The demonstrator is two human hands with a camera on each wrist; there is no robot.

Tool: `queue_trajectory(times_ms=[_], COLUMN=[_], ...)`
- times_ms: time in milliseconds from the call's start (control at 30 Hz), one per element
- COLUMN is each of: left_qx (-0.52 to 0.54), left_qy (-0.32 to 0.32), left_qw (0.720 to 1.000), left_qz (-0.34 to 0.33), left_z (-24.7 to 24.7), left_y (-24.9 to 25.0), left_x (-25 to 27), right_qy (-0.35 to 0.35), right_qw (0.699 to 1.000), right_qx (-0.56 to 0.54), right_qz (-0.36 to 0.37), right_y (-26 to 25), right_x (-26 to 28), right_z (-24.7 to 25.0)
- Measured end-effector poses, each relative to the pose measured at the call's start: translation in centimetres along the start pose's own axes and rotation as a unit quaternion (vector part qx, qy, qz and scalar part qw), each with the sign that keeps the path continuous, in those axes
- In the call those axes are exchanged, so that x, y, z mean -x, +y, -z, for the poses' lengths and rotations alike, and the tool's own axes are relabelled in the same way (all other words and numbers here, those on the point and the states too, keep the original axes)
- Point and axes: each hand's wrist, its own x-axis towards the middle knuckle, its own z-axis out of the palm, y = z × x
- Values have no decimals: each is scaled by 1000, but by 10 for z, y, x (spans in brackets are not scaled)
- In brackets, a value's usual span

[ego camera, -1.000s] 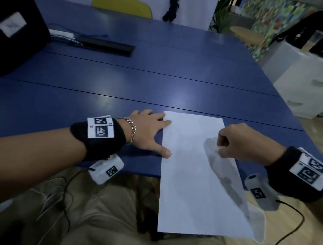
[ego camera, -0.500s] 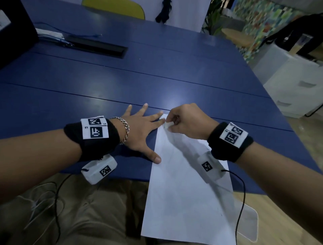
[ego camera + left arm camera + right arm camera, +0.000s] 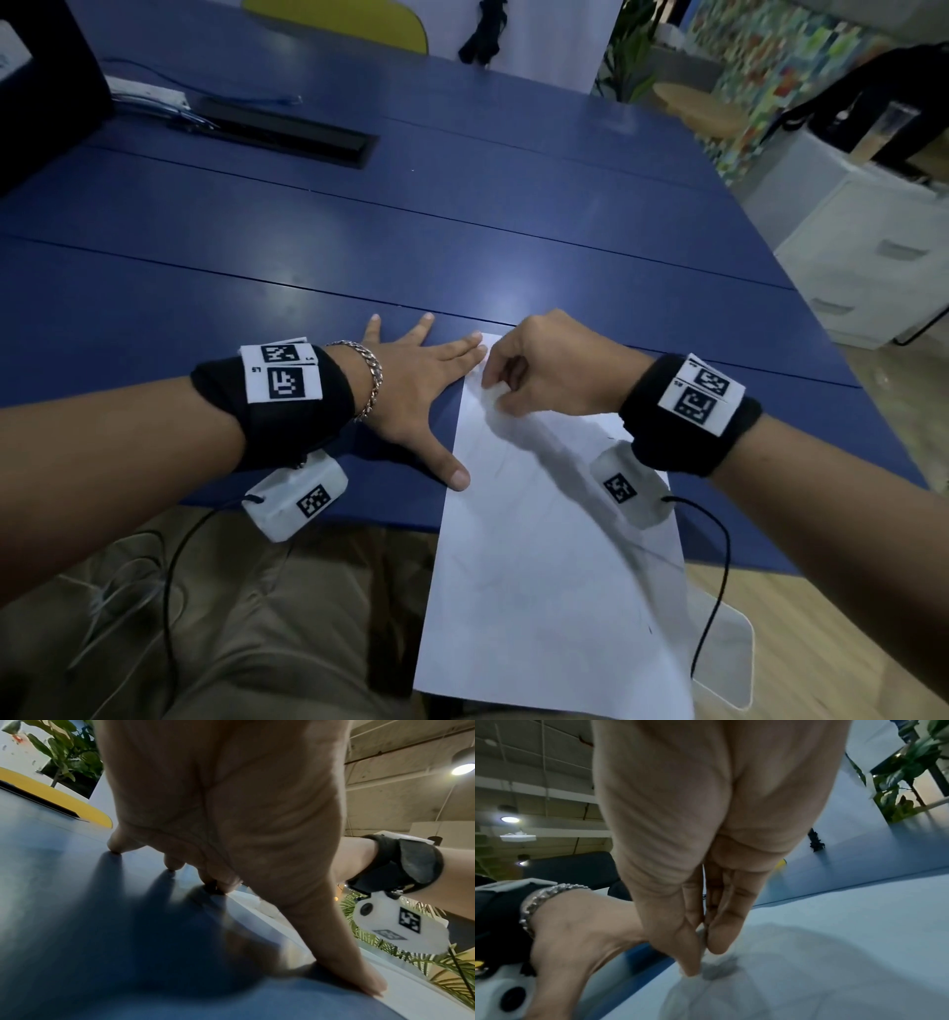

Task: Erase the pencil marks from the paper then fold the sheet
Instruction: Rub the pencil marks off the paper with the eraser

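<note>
- Right hand point(image 3: 552, 372): thumb and fingertips point(image 3: 716, 941) pinch a small white eraser point(image 3: 494, 398) onto the paper point(image 3: 539, 539), near its far left corner.
- Left hand point(image 3: 416, 390): spread flat, thumb on paper's left edge.
- Paper overhangs the near edge of the blue tabletop point(image 3: 462, 231).

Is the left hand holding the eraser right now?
No. The left hand lies spread flat on the table, its fingers at the paper edge; the right hand pinches the eraser.
</note>
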Motion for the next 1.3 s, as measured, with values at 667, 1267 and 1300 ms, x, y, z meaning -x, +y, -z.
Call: queue_trajectory(times_ms=[667, 1267, 1300], left_qx=[-18, -51, -51], left_qy=[-5, -1, -3], left_qw=[1000, 998, 998], left_qz=[2, -38, -37], left_z=[2, 1, 1], left_y=[0, -9, -9], left_x=[0, -3, -3], right_qy=[8, 46, 52], right_qw=[1000, 999, 999], right_qx=[23, 10, 10], right_qz=[11, -7, -7], right_y=[-8, 8, 7], right_x=[10, 8, 5], right_z=[-2, -6, -7])
